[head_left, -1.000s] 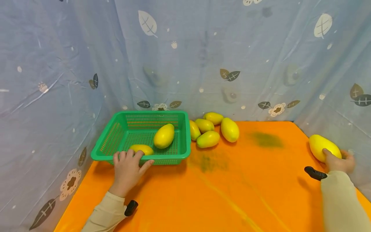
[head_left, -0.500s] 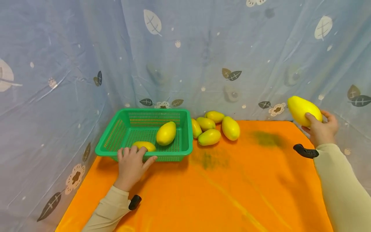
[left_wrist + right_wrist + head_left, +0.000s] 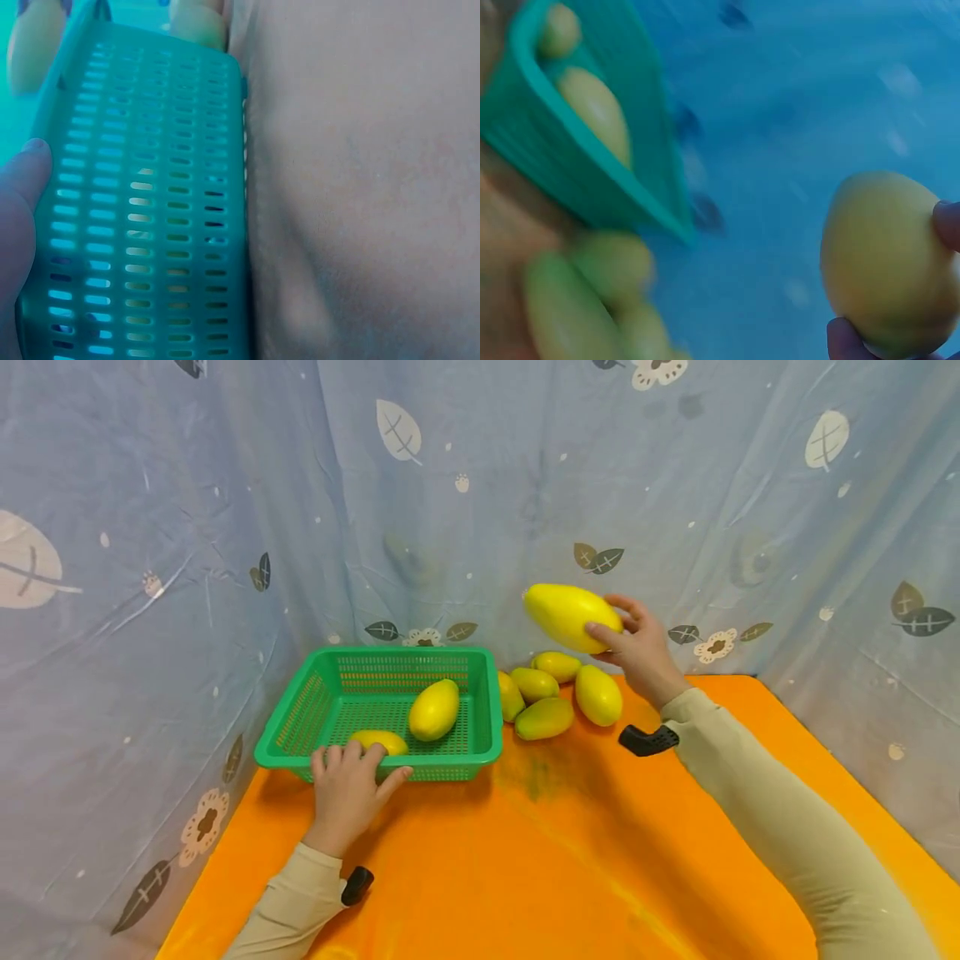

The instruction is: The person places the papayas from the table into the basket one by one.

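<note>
Resting on the orange table (image 3: 525,877), your left hand (image 3: 348,793) holds the near rim of the green basket (image 3: 480,710): the fingers curl over the edge and the thumb lies along the outer wall. Your left wrist view shows only this slotted wall (image 3: 142,217) and the thumb, very close; the head view shows two mangoes (image 3: 433,710) inside the basket. Just right of the basket, four more mangoes (image 3: 558,697) lie in a pile, touching each other. Above this pile, your right hand (image 3: 637,647) grips a yellow mango (image 3: 570,614) in the air, before the blue curtain (image 3: 487,502). Your right wrist view, blurred, shows the fingertips (image 3: 949,225) around it.
</note>
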The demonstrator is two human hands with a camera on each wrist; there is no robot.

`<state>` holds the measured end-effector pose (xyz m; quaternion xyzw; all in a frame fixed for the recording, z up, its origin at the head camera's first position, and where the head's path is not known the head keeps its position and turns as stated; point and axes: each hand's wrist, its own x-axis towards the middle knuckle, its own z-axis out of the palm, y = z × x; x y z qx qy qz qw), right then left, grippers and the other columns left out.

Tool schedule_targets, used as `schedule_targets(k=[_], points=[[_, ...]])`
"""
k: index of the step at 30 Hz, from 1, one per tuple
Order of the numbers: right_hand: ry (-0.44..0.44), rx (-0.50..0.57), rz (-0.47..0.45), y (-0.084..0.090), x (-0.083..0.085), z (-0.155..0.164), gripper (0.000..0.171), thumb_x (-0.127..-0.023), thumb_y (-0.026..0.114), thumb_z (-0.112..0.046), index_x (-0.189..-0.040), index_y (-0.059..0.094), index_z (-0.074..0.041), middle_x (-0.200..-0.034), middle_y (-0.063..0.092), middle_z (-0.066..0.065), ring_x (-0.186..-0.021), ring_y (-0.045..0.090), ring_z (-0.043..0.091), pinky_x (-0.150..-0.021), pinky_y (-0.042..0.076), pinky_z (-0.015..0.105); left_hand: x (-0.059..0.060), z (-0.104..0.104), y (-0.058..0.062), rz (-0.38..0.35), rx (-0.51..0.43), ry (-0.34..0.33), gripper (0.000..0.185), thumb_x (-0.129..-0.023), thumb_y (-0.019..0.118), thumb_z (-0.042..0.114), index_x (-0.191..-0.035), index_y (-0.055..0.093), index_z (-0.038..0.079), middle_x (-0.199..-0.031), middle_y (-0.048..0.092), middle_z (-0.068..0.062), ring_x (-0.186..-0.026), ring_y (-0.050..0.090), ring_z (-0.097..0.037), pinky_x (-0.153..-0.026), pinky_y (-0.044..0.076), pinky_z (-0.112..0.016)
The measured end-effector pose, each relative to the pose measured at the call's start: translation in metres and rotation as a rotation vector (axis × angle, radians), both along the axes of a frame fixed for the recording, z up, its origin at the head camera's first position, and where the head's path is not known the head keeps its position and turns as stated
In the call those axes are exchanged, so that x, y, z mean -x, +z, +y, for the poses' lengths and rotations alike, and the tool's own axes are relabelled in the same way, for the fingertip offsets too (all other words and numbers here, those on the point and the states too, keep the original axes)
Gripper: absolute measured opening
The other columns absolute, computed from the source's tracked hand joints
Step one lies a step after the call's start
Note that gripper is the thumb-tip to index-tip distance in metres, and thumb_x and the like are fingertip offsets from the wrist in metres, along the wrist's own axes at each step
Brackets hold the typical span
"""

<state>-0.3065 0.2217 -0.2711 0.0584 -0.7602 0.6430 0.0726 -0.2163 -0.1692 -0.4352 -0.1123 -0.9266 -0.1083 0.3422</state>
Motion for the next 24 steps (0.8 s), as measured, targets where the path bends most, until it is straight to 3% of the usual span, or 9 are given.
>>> schedule_targets(k=[5, 10, 17, 24], points=[[0.167, -0.111, -0.056, -0.021, -0.007, -0.062, 0.065, -0.099, 0.068, -0.021, -0.156, 0.038, -0.015, -0.155, 0.044, 0.017, -0.111, 0.063, 0.025, -0.080, 0.060, 0.027, 0.000, 0.000, -0.001, -0.049, -0.003, 0.017, 0.048, -0.084, 0.078, 0.052, -0.101, 0.071, 0.008, -0.089, 0.060, -0.018, -0.086, 0.052, -0.044, -0.098, 0.035, -0.064], [0.270, -0.198, -0.096, -0.041, -0.013, -0.097, 0.063, -0.098, 0.070, -0.021, -0.154, 0.043, -0.016, -0.153, 0.047, 0.017, -0.122, 0.062, 0.036, -0.089, 0.060, 0.042, 0.001, 0.003, -0.001, -0.045, -0.002, 0.014, 0.048, -0.084, 0.078, 0.052, -0.101, 0.071, 0.008, -0.089, 0.060, -0.018, -0.087, 0.053, -0.044, -0.099, 0.035, -0.064], [0.318, -0.363, -0.085, -0.062, -0.016, -0.126, 0.058, -0.094, 0.075, -0.021, -0.148, 0.051, -0.017, -0.144, 0.051, 0.018, -0.112, 0.062, 0.033, -0.083, 0.059, 0.038, 0.002, 0.005, 0.001, -0.002, 0.015, 0.009, 0.049, -0.082, 0.079, 0.053, -0.098, 0.070, 0.008, -0.088, 0.060, -0.017, -0.085, 0.054, -0.043, -0.098, 0.038, -0.064], [0.319, -0.567, -0.042, -0.077, -0.026, -0.163, 0.055, -0.092, 0.077, -0.024, -0.143, 0.056, -0.016, -0.149, 0.055, 0.011, -0.132, 0.055, 0.032, -0.103, 0.052, 0.047, -0.001, 0.001, 0.001, 0.002, 0.034, 0.027, 0.050, -0.081, 0.079, 0.054, -0.098, 0.071, 0.007, -0.087, 0.061, -0.017, -0.085, 0.055, -0.043, -0.099, 0.039, -0.065]])
